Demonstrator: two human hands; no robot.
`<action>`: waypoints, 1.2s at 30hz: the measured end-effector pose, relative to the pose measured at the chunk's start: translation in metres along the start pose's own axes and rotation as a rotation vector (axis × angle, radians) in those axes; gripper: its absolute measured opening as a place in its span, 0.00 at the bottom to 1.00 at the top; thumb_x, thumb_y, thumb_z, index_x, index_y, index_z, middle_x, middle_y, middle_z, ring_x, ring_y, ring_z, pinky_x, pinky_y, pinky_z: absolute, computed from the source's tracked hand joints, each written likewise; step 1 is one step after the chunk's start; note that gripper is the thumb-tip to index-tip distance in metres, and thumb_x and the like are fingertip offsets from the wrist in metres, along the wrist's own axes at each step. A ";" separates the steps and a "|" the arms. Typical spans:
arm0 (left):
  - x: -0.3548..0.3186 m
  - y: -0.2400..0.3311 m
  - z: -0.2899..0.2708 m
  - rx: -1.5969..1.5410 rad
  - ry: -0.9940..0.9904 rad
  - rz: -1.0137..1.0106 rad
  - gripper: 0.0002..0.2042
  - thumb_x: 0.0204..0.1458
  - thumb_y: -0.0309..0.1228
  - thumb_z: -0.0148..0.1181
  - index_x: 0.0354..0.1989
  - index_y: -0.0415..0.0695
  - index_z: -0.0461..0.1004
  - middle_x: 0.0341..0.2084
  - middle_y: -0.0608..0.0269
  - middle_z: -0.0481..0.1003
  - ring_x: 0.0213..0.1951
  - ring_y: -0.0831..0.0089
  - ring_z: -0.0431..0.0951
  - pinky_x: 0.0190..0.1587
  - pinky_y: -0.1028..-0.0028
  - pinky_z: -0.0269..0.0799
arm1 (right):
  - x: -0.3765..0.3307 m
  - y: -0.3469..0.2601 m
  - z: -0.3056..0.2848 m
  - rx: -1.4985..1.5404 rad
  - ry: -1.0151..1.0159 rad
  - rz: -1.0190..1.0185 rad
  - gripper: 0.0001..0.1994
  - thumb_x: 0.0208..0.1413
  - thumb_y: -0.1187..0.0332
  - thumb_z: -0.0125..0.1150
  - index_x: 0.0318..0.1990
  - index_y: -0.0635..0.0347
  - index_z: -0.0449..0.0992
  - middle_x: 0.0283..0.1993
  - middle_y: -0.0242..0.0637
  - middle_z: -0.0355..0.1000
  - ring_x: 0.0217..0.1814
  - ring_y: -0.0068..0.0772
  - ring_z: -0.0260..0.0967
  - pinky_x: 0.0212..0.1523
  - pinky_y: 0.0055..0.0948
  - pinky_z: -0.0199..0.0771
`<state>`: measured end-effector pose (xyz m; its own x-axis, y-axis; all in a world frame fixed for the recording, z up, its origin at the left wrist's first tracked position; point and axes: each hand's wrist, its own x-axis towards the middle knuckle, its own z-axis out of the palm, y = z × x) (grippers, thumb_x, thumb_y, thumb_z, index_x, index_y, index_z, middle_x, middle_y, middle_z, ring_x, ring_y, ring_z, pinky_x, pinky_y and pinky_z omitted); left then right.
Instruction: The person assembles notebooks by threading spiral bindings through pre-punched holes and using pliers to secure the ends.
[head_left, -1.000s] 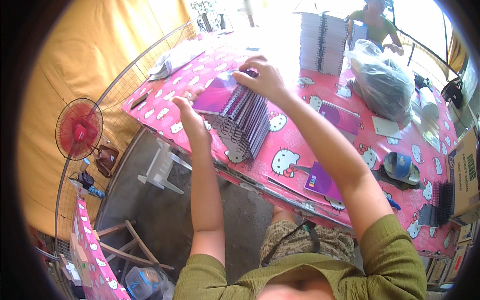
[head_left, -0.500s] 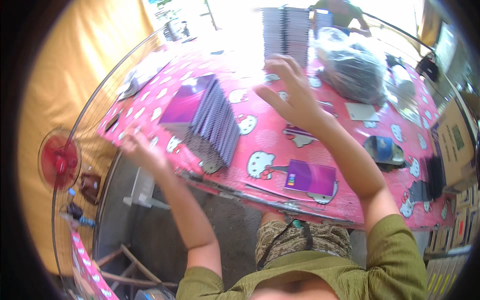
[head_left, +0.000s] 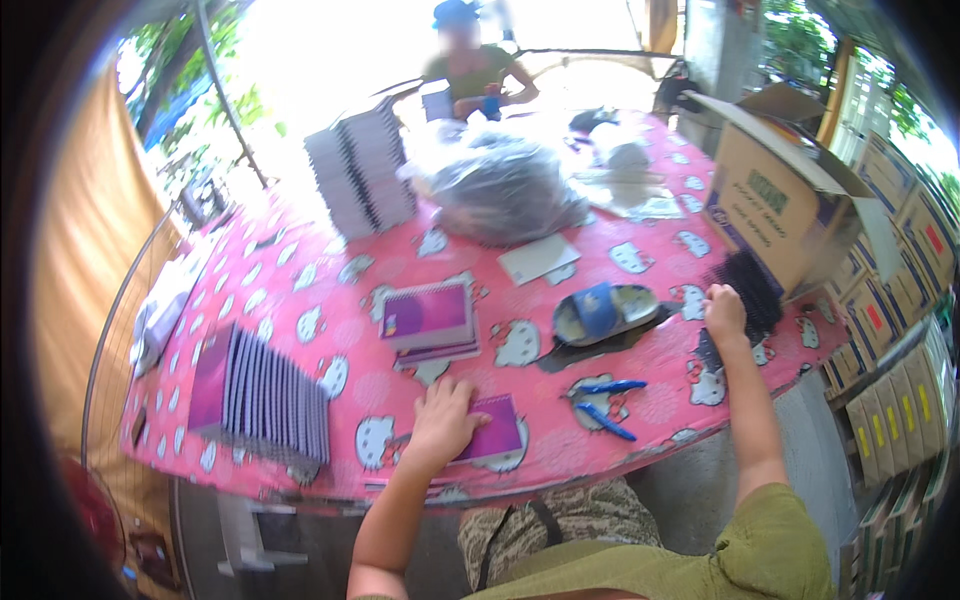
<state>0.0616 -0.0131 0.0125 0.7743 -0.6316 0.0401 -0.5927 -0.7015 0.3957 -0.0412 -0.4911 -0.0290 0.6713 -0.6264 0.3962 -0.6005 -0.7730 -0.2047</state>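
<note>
Purple rectangular notebook touches the spread left hand; right hand, grip unclear, adjoins black coils left of lettered brown cardboard box.

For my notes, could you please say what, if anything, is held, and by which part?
Cannot tell: left hand on the left part of a purple notebook, right hand at a black bundle.

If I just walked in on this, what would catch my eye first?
Probably the bright pink tablecloth with its white cat faces, spread across the middle, and the tall stack of purple spiral notebooks at its left. Next, the person's hands: the left hand on a purple notebook by the near edge, the right hand at the black coils beside the big cardboard box on the right.
</note>
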 end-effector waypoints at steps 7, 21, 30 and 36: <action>0.019 -0.015 -0.003 -0.030 -0.207 -0.046 0.23 0.43 0.42 0.68 0.43 0.45 0.68 0.41 0.56 0.70 0.49 0.55 0.67 0.51 0.55 0.56 | 0.018 0.000 -0.026 -0.082 -0.141 0.072 0.11 0.49 0.64 0.66 0.32 0.63 0.76 0.33 0.52 0.75 0.41 0.52 0.75 0.42 0.44 0.75; -0.020 0.023 -0.030 -0.192 0.186 0.139 0.15 0.44 0.30 0.65 0.42 0.46 0.73 0.32 0.58 0.78 0.34 0.59 0.75 0.43 0.65 0.65 | -0.066 -0.120 -0.074 0.608 -0.206 -0.450 0.08 0.48 0.70 0.64 0.36 0.59 0.81 0.32 0.42 0.77 0.35 0.38 0.75 0.38 0.33 0.73; -0.037 0.055 0.011 0.051 0.582 -0.002 0.14 0.46 0.33 0.64 0.44 0.58 0.79 0.34 0.74 0.78 0.49 0.68 0.70 0.60 0.45 0.35 | -0.173 -0.222 -0.068 1.214 -1.222 -0.316 0.51 0.53 0.69 0.64 0.70 0.58 0.24 0.30 0.44 0.76 0.30 0.24 0.71 0.33 0.25 0.71; -0.031 0.051 0.008 -0.232 0.614 0.021 0.10 0.41 0.30 0.68 0.34 0.46 0.82 0.28 0.66 0.78 0.38 0.68 0.69 0.52 0.64 0.55 | -0.165 -0.229 -0.073 1.151 -1.167 -0.366 0.46 0.55 0.69 0.61 0.70 0.55 0.30 0.31 0.43 0.76 0.31 0.29 0.71 0.36 0.28 0.70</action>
<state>0.0052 -0.0320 0.0238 0.7897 -0.2927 0.5392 -0.5989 -0.5583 0.5741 -0.0465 -0.2033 0.0177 0.9520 0.2645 -0.1542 -0.0960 -0.2200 -0.9708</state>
